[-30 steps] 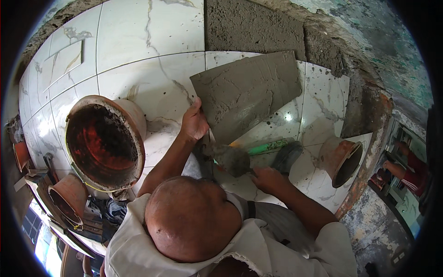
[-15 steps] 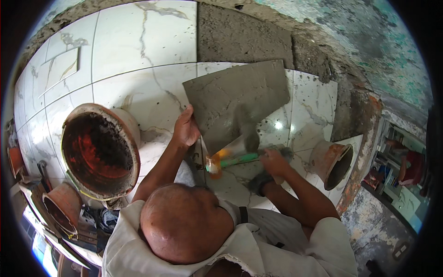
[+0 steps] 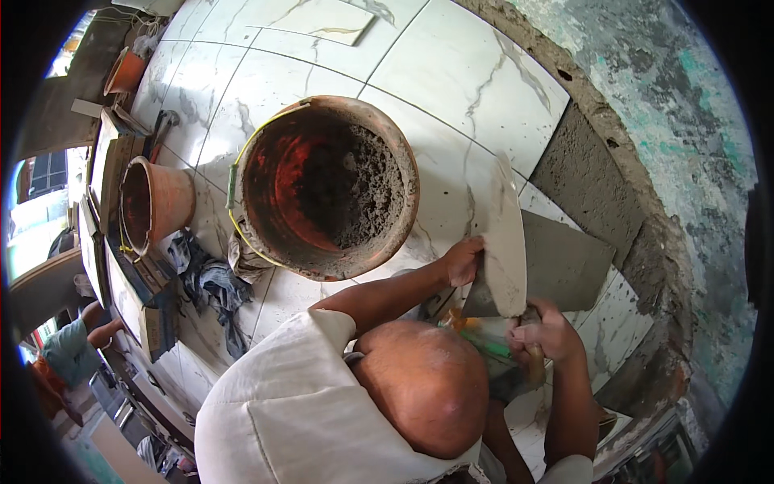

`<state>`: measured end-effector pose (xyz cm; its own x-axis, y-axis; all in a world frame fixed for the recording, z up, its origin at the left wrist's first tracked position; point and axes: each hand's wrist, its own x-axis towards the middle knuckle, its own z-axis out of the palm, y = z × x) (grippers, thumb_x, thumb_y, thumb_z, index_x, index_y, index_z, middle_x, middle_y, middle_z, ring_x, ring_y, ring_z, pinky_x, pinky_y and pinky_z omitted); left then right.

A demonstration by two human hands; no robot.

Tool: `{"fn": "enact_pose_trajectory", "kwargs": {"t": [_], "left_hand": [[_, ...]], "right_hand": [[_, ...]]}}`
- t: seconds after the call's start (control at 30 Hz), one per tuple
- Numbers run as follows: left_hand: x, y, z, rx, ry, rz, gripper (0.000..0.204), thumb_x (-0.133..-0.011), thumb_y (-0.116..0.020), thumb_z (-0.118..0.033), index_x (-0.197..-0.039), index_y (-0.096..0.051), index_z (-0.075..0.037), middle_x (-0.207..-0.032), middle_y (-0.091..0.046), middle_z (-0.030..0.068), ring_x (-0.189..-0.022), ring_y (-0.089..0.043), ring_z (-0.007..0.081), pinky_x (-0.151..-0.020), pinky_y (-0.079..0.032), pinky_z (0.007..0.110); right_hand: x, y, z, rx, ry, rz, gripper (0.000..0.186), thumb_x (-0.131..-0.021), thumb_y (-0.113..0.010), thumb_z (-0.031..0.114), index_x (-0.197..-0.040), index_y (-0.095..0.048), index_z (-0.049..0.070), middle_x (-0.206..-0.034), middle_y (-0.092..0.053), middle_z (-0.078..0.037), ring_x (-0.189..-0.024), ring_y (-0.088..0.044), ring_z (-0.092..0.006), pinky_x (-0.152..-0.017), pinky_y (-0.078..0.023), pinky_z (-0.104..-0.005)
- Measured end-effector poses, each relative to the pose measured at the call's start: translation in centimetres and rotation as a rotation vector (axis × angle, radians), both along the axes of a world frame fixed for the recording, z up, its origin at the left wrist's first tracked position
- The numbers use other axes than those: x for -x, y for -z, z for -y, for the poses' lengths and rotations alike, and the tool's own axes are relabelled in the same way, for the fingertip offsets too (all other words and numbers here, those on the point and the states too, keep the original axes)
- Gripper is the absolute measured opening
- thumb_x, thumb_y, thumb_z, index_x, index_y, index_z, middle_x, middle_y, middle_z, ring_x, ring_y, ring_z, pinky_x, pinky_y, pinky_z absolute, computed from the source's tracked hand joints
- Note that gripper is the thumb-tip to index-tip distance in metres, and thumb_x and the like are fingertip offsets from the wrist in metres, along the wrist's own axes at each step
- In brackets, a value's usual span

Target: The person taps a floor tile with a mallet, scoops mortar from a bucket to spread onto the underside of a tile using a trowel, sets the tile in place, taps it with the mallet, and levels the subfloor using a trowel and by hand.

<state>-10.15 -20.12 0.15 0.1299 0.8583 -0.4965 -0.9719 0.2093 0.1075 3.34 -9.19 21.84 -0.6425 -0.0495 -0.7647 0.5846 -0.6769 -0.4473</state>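
My left hand [image 3: 465,260] has its fingers curled at the left edge of a tile [image 3: 564,262], whose upturned face is coated in smooth grey mortar. Closed around a trowel's handle, my right hand [image 3: 550,332] is at the near side of the tile. The trowel [image 3: 506,250] has a long, pale, mortar-smeared blade that stands across the tile's left part and hides some of it. Below the tile, a mallet with an orange head [image 3: 453,320] and green handle [image 3: 493,348] lies partly hidden by my arms and head.
A large bucket [image 3: 408,189] with mortar clinging inside stands left of my hands. Farther left are a smaller bucket [image 3: 176,198], dark cloth [image 3: 211,282] and stacked boxes [image 3: 133,302]. A rough wall [image 3: 645,97] bounds the right. Another person [image 3: 68,351] is at far left.
The view has swung left, bringing the large bucket to the middle. The trowel's blade has risen from the mortar and now shows its pale flat side. My left hand stays at the tile's edge.
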Motion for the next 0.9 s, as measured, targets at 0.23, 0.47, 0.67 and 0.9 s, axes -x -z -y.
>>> {"fn": "enact_pose_trajectory", "kwargs": {"t": [0.23, 0.47, 0.67, 0.9], "left_hand": [[-0.9, 2.7, 1.4, -0.426, -0.126, -0.18, 0.045, -0.096, -0.052, -0.029, -0.133, -0.047, -0.004, -0.126, -0.057, 0.0108, -0.115, -0.056, 0.0249, -0.096, -0.047, 0.041], [0.2, 4.7, 1.2, -0.533, 0.145, 0.108, 0.051, -0.101, -0.036, -0.04, -0.141, -0.039, -0.008, -0.143, -0.044, 0.0094, -0.132, -0.04, 0.0272, -0.109, -0.031, 0.046], [0.2, 3.1, 0.4, -0.151, 0.209, -0.112, 0.053, -0.102, -0.035, -0.041, -0.144, -0.035, -0.01, -0.147, -0.04, 0.0075, -0.134, -0.037, 0.0274, -0.11, -0.029, 0.047], [1.0, 2.8, 0.5, -0.01, 0.319, -0.273, 0.049, -0.102, -0.036, -0.041, -0.14, -0.04, -0.01, -0.142, -0.045, 0.0085, -0.128, -0.044, 0.0259, -0.105, -0.037, 0.045]], "right_hand": [[2.5, -0.6, -0.6, 0.543, 0.179, -0.285, 0.028, -0.075, -0.065, 0.01, -0.098, -0.054, 0.0, -0.071, -0.052, -0.007, -0.057, -0.054, -0.0146, -0.045, -0.045, -0.0302], [-21.1, -8.2, -3.5, -0.365, 0.63, 0.326, 0.034, -0.079, -0.063, 0.008, -0.111, -0.05, 0.003, -0.066, -0.054, -0.004, -0.052, -0.055, -0.0134, -0.05, -0.046, -0.0289], [-39.4, -9.6, 13.1, -0.955, 1.095, 1.097, 0.016, -0.082, -0.058, 0.016, -0.089, -0.052, 0.004, -0.062, -0.051, -0.004, -0.047, -0.05, -0.0137, -0.041, -0.043, -0.0301], [-50.7, 0.4, 23.9, -0.564, 1.459, 1.331, 0.008, -0.082, -0.058, 0.014, -0.083, -0.052, 0.009, -0.057, -0.044, -0.001, -0.043, -0.046, -0.0144, -0.036, -0.041, -0.032]]}}
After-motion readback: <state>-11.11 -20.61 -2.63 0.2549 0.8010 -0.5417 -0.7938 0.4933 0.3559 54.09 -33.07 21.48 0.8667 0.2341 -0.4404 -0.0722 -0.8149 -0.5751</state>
